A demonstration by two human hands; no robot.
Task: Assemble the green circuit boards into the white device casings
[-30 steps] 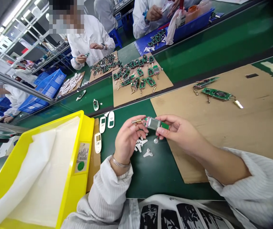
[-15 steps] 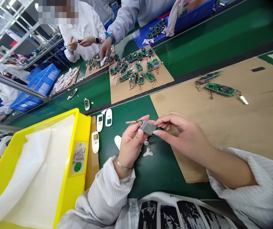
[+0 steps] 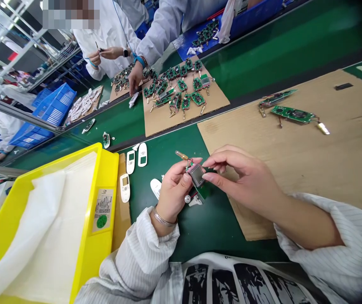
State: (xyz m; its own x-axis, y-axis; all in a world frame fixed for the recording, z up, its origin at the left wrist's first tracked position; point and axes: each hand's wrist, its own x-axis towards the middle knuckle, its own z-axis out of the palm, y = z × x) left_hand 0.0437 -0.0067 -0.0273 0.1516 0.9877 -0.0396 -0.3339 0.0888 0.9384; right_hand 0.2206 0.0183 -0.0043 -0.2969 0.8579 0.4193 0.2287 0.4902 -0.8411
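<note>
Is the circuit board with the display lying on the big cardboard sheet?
No, the left hand holds the circuit board up over the green tabletop, left of the cardboard sheet.

Left fingers (image 3: 183,184) and right fingers (image 3: 228,159) block the middle of the surface (image 3: 212,230), with free room toward its near edge. A yellow bin (image 3: 100,241) bars the left edge, two circuit boards (image 3: 295,114) the far edge of the cardboard (image 3: 295,164).

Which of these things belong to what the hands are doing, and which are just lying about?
Seemingly in the job:
screened circuit board, held in the left hand;
right hand, at its edge;
white casings, probably.

Apparently just lying about:
dark strip;
yellow tray.
</note>
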